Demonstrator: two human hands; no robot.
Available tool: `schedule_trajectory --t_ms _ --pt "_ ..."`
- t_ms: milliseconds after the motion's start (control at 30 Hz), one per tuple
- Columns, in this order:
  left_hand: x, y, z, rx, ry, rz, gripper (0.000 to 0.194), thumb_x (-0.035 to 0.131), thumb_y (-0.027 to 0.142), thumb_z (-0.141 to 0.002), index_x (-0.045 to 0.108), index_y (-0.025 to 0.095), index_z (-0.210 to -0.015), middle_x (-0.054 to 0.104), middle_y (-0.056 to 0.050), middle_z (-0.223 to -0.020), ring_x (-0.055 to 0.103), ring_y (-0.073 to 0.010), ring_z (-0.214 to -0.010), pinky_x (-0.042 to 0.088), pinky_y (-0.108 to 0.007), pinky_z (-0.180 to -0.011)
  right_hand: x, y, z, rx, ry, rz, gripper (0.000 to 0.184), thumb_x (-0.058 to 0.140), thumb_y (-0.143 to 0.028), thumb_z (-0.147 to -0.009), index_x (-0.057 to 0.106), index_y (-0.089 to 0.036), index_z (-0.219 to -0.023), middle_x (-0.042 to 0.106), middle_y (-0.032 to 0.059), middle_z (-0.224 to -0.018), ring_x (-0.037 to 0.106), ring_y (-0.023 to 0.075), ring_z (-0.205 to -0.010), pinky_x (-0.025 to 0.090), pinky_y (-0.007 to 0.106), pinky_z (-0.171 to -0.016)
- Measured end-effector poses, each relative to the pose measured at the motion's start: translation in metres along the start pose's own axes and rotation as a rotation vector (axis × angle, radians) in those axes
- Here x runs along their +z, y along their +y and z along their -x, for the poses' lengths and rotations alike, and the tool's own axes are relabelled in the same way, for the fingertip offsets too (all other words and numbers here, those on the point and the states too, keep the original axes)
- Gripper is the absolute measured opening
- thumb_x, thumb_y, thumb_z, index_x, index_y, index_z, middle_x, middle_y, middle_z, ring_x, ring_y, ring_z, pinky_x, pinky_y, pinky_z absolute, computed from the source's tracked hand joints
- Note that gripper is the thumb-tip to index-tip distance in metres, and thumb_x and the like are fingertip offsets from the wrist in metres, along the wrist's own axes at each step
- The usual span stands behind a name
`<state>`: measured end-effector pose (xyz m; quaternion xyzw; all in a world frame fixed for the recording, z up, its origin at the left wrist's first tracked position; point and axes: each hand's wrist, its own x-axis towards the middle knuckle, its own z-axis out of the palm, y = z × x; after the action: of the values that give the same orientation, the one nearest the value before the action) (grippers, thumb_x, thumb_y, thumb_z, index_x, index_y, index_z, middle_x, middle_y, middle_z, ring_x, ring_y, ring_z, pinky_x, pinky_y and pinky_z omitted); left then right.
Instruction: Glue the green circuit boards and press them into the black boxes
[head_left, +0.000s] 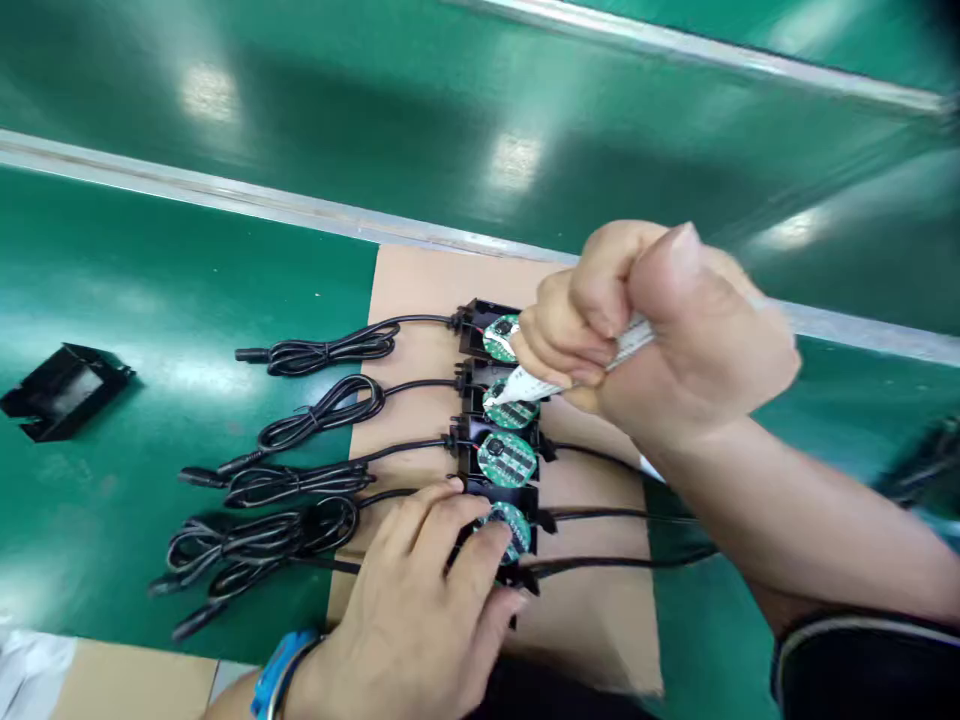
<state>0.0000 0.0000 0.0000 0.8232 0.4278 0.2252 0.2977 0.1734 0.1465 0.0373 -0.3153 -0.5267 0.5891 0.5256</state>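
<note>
My right hand (667, 330) is closed in a fist around a white squeeze tube (634, 340). Its pointed nozzle (517, 388) is tilted down at a round green circuit board (517, 410), with a bit of white at the tip. This board sits in one of several open black housings (466, 395) set in a row. Nearer me, my left hand (420, 600) lies over the closest housings, fingers apart. Its fingertips touch a housing edge and another circuit board (514, 530), partly covering it. A third circuit board (508, 460) shows uncovered between the hands.
The row stands on a brown cardboard sheet (600, 620) on a green tabletop (187, 270). Coiled black cables (330, 350) extend left; other black cables (607, 566) run right. A separate black housing (64, 390) lies far left. A pale metal strip (187, 190) crosses behind.
</note>
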Motion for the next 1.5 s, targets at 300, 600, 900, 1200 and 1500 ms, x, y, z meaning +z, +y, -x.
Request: schedule_trajectory --t_ms 300,600,900,1200,1500 --pt "-0.001 -0.001 -0.001 -0.008 -0.011 0.003 0.032 0.058 0.026 -0.094 0.059 0.018 -0.125 0.062 -0.008 -0.124 0.053 -0.0268 -0.122 0.052 -0.043 -0.101 -0.008 -0.017 0.009 0.081 -0.079 0.086 0.046 0.062 -0.048 -0.091 0.047 -0.019 -0.058 0.037 -0.0035 -0.047 0.032 0.0079 -0.037 0.029 0.024 -0.035" --pt "-0.001 0.001 -0.003 -0.011 -0.029 -0.007 0.031 0.057 0.027 -0.095 0.059 0.018 -0.125 0.062 -0.008 -0.124 0.052 -0.0278 -0.122 0.052 -0.045 -0.100 -0.012 -0.017 0.018 0.036 -0.006 0.064 0.041 0.058 -0.045 -0.092 0.048 -0.021 -0.061 0.031 -0.0037 -0.048 0.025 0.0093 -0.038 0.024 0.027 -0.037" --pt "0.000 0.000 -0.005 -0.008 -0.008 -0.018 0.031 0.057 0.026 -0.094 0.060 0.018 -0.124 0.064 -0.008 -0.123 0.054 -0.0278 -0.121 0.052 -0.044 -0.099 -0.009 -0.018 0.008 0.029 0.072 0.113 0.050 0.065 -0.057 -0.087 0.045 -0.021 -0.057 0.031 -0.0046 -0.046 0.024 0.0091 -0.036 0.020 0.028 -0.035" --pt "-0.001 0.001 -0.006 -0.010 -0.005 -0.029 0.029 0.057 0.026 -0.094 0.062 0.017 -0.122 0.065 -0.008 -0.122 0.054 -0.0268 -0.120 0.051 -0.042 -0.099 0.004 -0.018 -0.002 0.109 0.182 0.151 0.055 0.078 -0.051 -0.075 0.039 -0.021 -0.050 0.031 -0.0052 -0.041 0.023 0.0090 -0.034 0.018 0.028 -0.035" --pt "0.001 0.002 -0.004 0.055 -0.132 -0.168 0.038 0.048 0.029 -0.100 0.054 0.021 -0.137 0.050 0.001 -0.150 0.050 -0.0254 -0.120 0.046 -0.042 -0.093 -0.005 -0.032 0.018 0.093 0.110 0.109 0.051 0.068 -0.050 -0.085 0.042 -0.021 -0.054 0.029 -0.0052 -0.044 0.026 0.0101 -0.034 0.026 0.027 -0.033"
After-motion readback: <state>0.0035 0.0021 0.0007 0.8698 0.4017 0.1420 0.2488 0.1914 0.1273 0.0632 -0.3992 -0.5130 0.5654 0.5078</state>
